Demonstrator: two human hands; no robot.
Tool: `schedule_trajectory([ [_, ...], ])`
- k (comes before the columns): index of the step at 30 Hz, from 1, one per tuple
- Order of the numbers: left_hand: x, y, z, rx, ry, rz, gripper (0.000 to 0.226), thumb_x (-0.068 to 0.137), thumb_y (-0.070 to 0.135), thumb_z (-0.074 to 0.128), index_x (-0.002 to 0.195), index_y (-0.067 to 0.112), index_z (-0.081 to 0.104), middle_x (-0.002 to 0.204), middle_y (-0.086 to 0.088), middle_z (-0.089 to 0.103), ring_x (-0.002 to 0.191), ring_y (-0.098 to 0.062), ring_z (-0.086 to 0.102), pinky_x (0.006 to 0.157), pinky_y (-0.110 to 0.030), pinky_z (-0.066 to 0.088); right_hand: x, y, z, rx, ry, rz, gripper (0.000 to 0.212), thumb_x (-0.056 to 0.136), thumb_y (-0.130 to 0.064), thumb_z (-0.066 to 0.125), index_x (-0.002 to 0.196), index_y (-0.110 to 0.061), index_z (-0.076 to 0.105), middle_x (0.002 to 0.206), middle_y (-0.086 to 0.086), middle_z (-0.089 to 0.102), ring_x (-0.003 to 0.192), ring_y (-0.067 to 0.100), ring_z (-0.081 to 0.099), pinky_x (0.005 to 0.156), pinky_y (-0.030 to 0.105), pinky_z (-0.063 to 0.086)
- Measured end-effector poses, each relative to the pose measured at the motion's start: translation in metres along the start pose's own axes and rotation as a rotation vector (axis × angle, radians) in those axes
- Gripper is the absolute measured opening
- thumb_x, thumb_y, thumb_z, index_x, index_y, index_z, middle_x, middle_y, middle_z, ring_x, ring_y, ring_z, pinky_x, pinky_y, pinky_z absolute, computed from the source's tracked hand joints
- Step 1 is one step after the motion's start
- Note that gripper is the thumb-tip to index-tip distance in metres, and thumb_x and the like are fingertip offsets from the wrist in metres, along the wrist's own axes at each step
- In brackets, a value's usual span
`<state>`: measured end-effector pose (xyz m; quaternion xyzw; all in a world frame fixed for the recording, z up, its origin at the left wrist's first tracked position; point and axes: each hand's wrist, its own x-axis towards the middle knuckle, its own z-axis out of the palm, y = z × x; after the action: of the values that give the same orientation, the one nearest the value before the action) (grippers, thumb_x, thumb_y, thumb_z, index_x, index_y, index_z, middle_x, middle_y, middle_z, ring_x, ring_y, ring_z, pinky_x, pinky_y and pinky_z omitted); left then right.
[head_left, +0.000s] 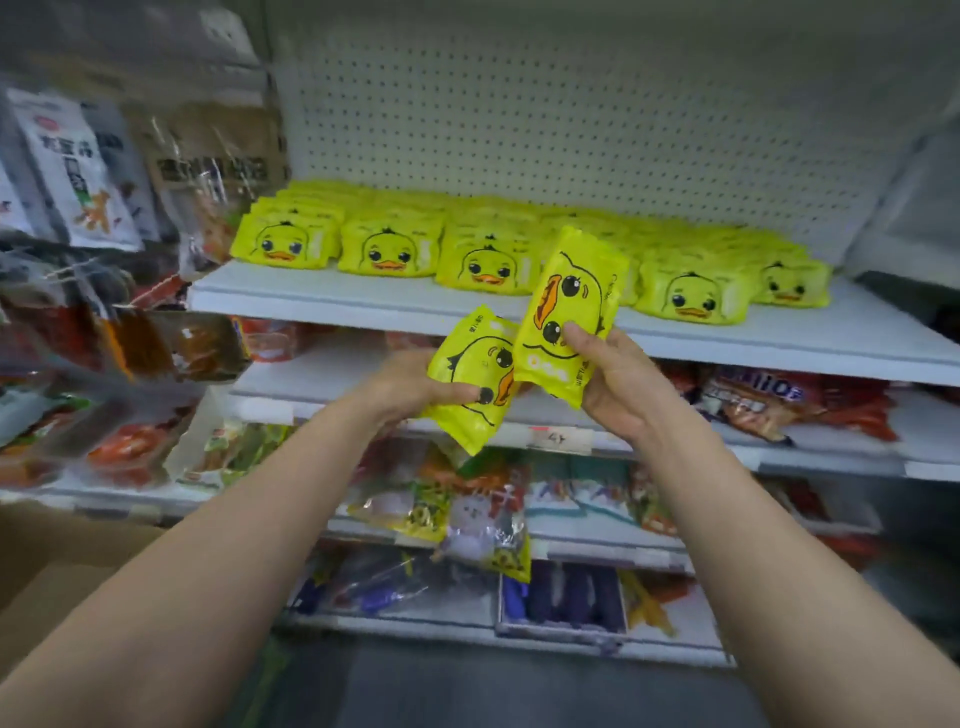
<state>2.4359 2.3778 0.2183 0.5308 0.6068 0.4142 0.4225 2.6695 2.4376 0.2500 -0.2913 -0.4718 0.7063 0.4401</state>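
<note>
My left hand (410, 387) grips a yellow packet with a duck face (470, 384), thumb across its front, the packet turned on its side. My right hand (615, 379) holds a second yellow duck packet (569, 312) by its lower end, standing nearly upright and overlapping the first packet's right edge. Both packets hang in the air in front of the top white shelf (363, 301). On that shelf several rows of the same yellow duck packets (389, 249) lie flat, faces forward, with a gap in the row behind the packet in my right hand.
A white pegboard back panel (571, 119) rises behind the shelf. Hanging snack bags (78, 171) crowd the left side. Lower shelves (571, 441) hold red, orange and mixed snack packs, with a price tag on the edge. A cardboard box (62, 561) sits at lower left.
</note>
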Motion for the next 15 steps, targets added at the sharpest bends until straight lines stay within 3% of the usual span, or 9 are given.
schedule_trajectory([
  [4, 0.041, 0.062, 0.052, 0.070, -0.099, 0.049, 0.049, 0.060, 0.021, 0.087, 0.105, 0.013, 0.069, 0.098, -0.008, 0.074, 0.094, -0.030, 0.070, 0.091, -0.050, 0.053, -0.004, -0.047, -0.054, 0.001, 0.153, -0.114, 0.051, 0.083, -0.017, 0.070, 0.130, -0.004, 0.058, 0.113, 0.013, 0.072, 0.094, 0.027, 0.072, 0.073, 0.043, 0.060],
  [6, 0.067, 0.086, 0.077, 0.146, -0.174, 0.097, 0.045, 0.061, 0.026, 0.087, 0.101, 0.016, 0.068, 0.090, -0.009, 0.074, 0.082, -0.035, 0.070, 0.073, -0.046, 0.056, 0.000, -0.066, -0.086, 0.006, 0.221, -0.169, 0.044, 0.087, -0.012, 0.068, 0.128, -0.002, 0.058, 0.112, 0.014, 0.072, 0.094, 0.027, 0.072, 0.069, 0.041, 0.060],
  [7, 0.080, 0.097, 0.091, 0.186, -0.216, 0.124, 0.038, 0.064, 0.026, 0.087, 0.097, 0.019, 0.068, 0.085, -0.005, 0.074, 0.076, -0.030, 0.070, 0.067, -0.040, 0.056, 0.002, -0.076, -0.103, 0.004, 0.253, -0.197, 0.043, 0.087, -0.010, 0.068, 0.129, -0.002, 0.057, 0.114, 0.015, 0.071, 0.096, 0.028, 0.071, 0.069, 0.041, 0.060],
  [10, 0.129, 0.128, 0.133, 0.267, -0.304, 0.179, 0.050, 0.064, 0.028, 0.088, 0.108, 0.019, 0.067, 0.104, 0.003, 0.072, 0.101, -0.018, 0.067, 0.086, -0.032, 0.054, 0.012, -0.112, -0.154, -0.012, 0.323, -0.283, 0.045, 0.087, -0.007, 0.068, 0.130, -0.005, 0.056, 0.119, 0.015, 0.069, 0.100, 0.030, 0.069, 0.071, 0.042, 0.060],
  [13, 0.179, 0.159, 0.180, 0.407, -0.374, 0.244, 0.099, 0.047, 0.057, 0.090, 0.131, 0.019, 0.055, 0.133, 0.008, 0.056, 0.124, -0.015, 0.051, 0.106, -0.037, 0.041, 0.022, -0.152, -0.203, -0.067, 0.379, -0.343, 0.049, 0.082, -0.011, 0.071, 0.129, -0.006, 0.057, 0.115, 0.014, 0.071, 0.092, 0.028, 0.072, 0.068, 0.040, 0.060],
  [14, 0.195, 0.169, 0.196, 0.435, -0.402, 0.257, 0.096, 0.048, 0.057, 0.090, 0.130, 0.019, 0.056, 0.132, 0.011, 0.055, 0.124, -0.014, 0.051, 0.108, -0.039, 0.039, 0.026, -0.164, -0.219, -0.092, 0.398, -0.351, 0.051, 0.080, -0.012, 0.072, 0.128, -0.005, 0.057, 0.112, 0.013, 0.072, 0.090, 0.027, 0.072, 0.067, 0.039, 0.060],
  [15, 0.214, 0.177, 0.212, 0.446, -0.426, 0.259, 0.080, 0.055, 0.048, 0.090, 0.124, 0.020, 0.061, 0.125, 0.013, 0.060, 0.120, -0.014, 0.055, 0.107, -0.040, 0.040, 0.030, -0.177, -0.235, -0.122, 0.423, -0.353, 0.052, 0.079, -0.012, 0.072, 0.128, -0.004, 0.058, 0.110, 0.013, 0.072, 0.087, 0.026, 0.073, 0.065, 0.038, 0.059],
])
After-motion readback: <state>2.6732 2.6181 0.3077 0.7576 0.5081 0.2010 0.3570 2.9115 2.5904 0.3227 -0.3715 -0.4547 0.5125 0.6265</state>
